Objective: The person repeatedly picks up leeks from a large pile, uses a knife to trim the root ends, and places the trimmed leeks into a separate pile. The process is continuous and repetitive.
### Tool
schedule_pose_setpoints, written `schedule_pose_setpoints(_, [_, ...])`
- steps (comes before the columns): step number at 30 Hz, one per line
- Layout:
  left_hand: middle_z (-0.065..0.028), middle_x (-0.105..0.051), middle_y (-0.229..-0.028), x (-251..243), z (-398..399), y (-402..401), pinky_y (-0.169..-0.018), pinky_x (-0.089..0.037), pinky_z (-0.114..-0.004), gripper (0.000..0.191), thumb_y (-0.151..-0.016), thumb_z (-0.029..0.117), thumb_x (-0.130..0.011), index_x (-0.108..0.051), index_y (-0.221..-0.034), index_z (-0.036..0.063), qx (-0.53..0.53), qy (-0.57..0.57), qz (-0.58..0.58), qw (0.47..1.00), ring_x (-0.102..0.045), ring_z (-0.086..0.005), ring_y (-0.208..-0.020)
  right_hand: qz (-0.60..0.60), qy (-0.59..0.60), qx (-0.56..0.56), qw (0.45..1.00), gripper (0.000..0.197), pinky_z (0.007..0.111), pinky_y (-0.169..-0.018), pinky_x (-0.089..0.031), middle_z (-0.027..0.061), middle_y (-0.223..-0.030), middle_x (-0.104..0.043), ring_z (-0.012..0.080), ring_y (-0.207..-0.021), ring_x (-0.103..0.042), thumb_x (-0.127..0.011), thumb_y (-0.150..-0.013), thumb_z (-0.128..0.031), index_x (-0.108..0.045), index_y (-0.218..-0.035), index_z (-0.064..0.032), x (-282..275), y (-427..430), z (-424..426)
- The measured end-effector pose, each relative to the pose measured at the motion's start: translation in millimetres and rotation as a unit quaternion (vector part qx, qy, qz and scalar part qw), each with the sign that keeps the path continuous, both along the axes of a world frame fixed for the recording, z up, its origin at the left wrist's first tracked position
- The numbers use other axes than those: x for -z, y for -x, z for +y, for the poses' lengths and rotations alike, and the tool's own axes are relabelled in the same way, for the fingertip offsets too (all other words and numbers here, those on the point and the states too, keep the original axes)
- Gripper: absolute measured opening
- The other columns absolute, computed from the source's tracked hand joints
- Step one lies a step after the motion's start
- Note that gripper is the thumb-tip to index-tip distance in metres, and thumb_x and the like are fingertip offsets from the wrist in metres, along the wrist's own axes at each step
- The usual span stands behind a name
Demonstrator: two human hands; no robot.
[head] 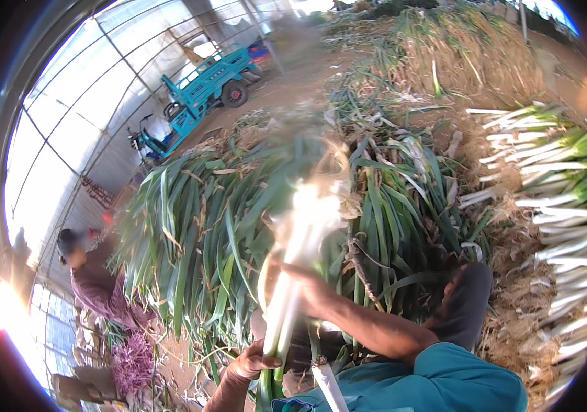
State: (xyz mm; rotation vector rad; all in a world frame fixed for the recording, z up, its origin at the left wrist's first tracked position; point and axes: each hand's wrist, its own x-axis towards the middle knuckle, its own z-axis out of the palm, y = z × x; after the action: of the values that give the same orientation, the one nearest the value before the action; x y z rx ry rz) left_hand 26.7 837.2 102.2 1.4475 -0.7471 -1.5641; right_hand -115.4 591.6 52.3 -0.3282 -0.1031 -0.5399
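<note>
My left hand is closed around a few large green onions, low down where the white stalks turn green. Their pale upper ends and roots point away from me and are blurred and overexposed. Higher on the same stalks is my right hand, its fingers across them; motion blur hides the exact grip. A loose pale outer leaf curves beside these fingers. Against my teal shirt leans another white onion stalk, root end up. Straight ahead lies a large heap of leafy green onions.
Cleaned white-stemmed onions lie in a long row at right, beside loose root fibres. Another onion pile stands farther back. A teal cargo tricycle is parked by the plastic-sheeted wall. At left sits another person near pink twine.
</note>
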Motion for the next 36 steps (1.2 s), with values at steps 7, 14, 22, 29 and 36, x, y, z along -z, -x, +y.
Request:
schedule_pose_setpoints(7, [-0.0081,-0.075,-0.115,-38.2,-84.8,-24.6,-0.091,-0.061,-0.035,0.045,-0.090,0.001,-0.082,-0.069,-0.133,0.0000,-0.104,0.274,-0.237,0.926,-0.072,-0.0190,-0.100,-0.042,-0.068,-0.014,0.997,0.030,0.041,-0.080,-0.066,0.0050,-0.104,-0.071,0.0198,-0.094,-0.073,-0.076,-0.103,-0.025,-0.066,-0.125,-0.0077,-24.3,28.0,58.2])
schedule_pose_setpoints(14, [-0.0192,-0.027,-0.176,-76.5,-225.9,-9.7,-0.129,-0.029,-0.058,0.122,-0.077,0.009,-0.090,-0.016,-0.174,0.0064,0.034,0.383,-0.485,0.785,-0.028,-0.0353,-0.163,0.127,-0.033,0.055,0.990,0.020,0.041,-0.078,-0.064,0.0086,-0.094,-0.070,0.0220,-0.086,-0.074,-0.068,-0.107,-0.020,-0.067,-0.118,-0.0032,-16.2,58.5,55.8])
schedule_pose_setpoints(22, [-0.0119,-0.054,-0.130,-23.9,-301.7,75.8,-0.094,-0.040,-0.047,0.061,-0.088,0.014,-0.078,-0.047,-0.139,0.0005,0.177,0.351,-0.442,0.806,-0.048,-0.0248,-0.114,-0.063,0.214,0.098,0.970,0.036,0.039,-0.081,-0.057,0.0094,-0.093,-0.071,0.0214,-0.083,-0.071,-0.067,-0.106,-0.039,-0.070,-0.115,-0.0046,-16.4,82.7,64.6])
schedule_pose_setpoints(29, [-0.0027,-0.077,-0.086,-92.6,-391.4,90.1,-0.058,-0.052,-0.032,0.025,-0.099,0.019,-0.069,-0.079,-0.106,-0.0021,0.070,0.467,-0.371,0.799,-0.066,-0.0136,-0.067,0.021,-0.069,0.095,0.993,0.037,0.043,-0.072,-0.060,0.0089,-0.094,-0.075,0.0242,-0.086,-0.075,-0.065,-0.109,-0.034,-0.070,-0.126,-0.0020,-30.2,99.6,72.1])
schedule_pose_setpoints(36, [-0.0150,-0.077,-0.089,-191.5,-436.9,67.5,-0.070,-0.057,-0.044,0.018,-0.086,0.021,-0.072,-0.079,-0.100,0.0111,0.021,0.493,-0.692,0.527,-0.077,-0.0357,-0.080,0.020,0.034,0.027,0.999,0.035,0.029,-0.065,-0.051,-0.0005,-0.081,-0.066,0.0126,-0.069,-0.063,-0.077,-0.100,-0.044,-0.067,-0.105,-0.0108,-47.0,98.2,30.9])
